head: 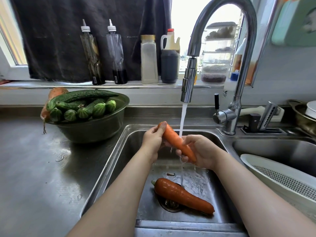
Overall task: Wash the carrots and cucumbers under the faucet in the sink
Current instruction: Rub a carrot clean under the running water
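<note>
Both hands hold one carrot above the sink, right under the running water from the faucet. My left hand grips its thick upper end and my right hand wraps its thin lower end. A second carrot lies on the sink floor across the drain. On the counter to the left, a green bowl holds several cucumbers, with another carrot at its far left side.
Bottles and jars line the window ledge behind the sink. A white colander rests in the second basin at the right. A knife block and dishes sit beyond the faucet base. The steel counter at the left is wet.
</note>
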A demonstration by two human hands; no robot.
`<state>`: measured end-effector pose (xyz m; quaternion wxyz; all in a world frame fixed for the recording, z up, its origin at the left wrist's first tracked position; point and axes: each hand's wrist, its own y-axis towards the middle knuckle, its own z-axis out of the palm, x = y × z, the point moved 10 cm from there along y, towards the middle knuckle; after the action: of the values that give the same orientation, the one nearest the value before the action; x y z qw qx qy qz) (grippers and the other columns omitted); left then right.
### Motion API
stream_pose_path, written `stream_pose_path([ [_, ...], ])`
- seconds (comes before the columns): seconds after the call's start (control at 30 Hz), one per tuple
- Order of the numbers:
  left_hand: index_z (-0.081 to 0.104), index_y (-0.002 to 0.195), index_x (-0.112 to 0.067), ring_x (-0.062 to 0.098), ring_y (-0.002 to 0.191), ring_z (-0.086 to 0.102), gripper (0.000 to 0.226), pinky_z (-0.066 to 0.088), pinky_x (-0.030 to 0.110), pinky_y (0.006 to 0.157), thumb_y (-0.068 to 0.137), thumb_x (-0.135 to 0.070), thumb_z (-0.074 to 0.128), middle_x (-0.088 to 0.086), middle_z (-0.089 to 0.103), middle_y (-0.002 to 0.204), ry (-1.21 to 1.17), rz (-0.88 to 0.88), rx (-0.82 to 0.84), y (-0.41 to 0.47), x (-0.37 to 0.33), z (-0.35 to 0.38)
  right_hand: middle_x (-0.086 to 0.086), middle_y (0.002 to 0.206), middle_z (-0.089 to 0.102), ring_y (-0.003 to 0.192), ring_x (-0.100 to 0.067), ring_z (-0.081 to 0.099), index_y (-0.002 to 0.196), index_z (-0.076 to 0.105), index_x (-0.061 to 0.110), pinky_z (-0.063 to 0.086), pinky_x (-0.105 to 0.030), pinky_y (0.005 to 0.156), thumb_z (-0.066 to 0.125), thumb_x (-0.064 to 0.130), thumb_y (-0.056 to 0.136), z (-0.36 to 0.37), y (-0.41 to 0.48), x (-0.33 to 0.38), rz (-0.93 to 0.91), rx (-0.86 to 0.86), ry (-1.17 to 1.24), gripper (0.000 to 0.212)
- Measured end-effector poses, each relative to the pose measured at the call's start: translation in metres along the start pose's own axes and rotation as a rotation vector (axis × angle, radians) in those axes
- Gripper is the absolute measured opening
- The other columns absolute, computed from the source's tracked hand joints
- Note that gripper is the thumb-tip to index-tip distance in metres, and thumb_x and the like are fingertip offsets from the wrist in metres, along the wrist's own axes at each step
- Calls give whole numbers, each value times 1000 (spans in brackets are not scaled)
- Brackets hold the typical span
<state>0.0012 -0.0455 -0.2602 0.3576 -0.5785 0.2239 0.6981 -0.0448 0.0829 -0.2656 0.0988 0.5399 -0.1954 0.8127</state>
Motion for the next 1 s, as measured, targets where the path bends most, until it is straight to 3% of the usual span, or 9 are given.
stream_pose_path([
  [0.07,50,142,-12,30,113,64,68,59,43,92,89,-51,72,12,63,129,-49,-27,-86,5,3,-14,-25,141,59,66,-12,56,143,46,5,48,-22,52,55,19,92,2,0,-1,0,19,-12,54],
  [0.17,48,139,-13,27,110,61,73,60,41,88,85,-53,76,11,61,127,-102,-45,-155,8,2,-29,-15,113,71,50,-8,42,133,52,3,39,-20,46,41,31,109,2,2,-4,-2,-30,-100,38],
  [0.37,56,128,-8,31,110,65,44,60,46,86,100,-41,62,16,64,119,-271,-128,-23,8,2,-20,-7,71,60,37,-8,30,111,50,8,25,-19,35,39,45,110,2,3,-7,28,-163,-166,38],
  [0.43,58,110,-5,33,102,67,22,57,49,89,104,-27,55,17,66,106,-390,-136,40,5,-4,-12,-7,70,60,36,-8,31,110,51,8,25,-19,34,37,41,111,-1,2,-6,19,-178,-118,36],
  [0.5,54,109,-10,30,91,71,13,59,48,82,106,-22,53,13,68,96,-418,-109,63,6,-8,-10,-9,77,64,39,-8,34,117,51,6,28,-18,35,38,38,111,-1,0,-4,9,-159,-72,35],
  [0.57,53,111,-13,29,91,71,15,60,47,78,105,-26,56,11,69,96,-323,-72,27,8,-8,-12,-12,88,68,45,-8,37,125,54,2,31,-18,38,45,33,109,1,-2,-1,-13,-156,-106,36],
  [0.7,55,123,-15,36,117,62,36,57,54,96,99,-41,63,16,61,126,-132,-37,-67,11,-3,-18,-11,90,70,50,-10,39,127,56,-3,29,-20,43,50,17,102,0,-6,3,-27,-202,-247,34],
  [0.83,55,128,-15,30,112,60,44,57,52,97,98,-46,63,13,60,122,-87,-10,-120,11,-5,-25,-13,91,67,52,-11,38,122,54,-4,30,-19,44,41,14,100,6,-7,2,-2,-102,-195,32],
  [1.0,51,131,-16,28,108,59,47,58,49,94,99,-49,59,10,58,120,-43,-18,-77,10,-6,-19,-9,78,64,47,-10,33,103,59,1,24,-18,39,43,16,101,2,-5,1,-19,-191,-249,21],
])
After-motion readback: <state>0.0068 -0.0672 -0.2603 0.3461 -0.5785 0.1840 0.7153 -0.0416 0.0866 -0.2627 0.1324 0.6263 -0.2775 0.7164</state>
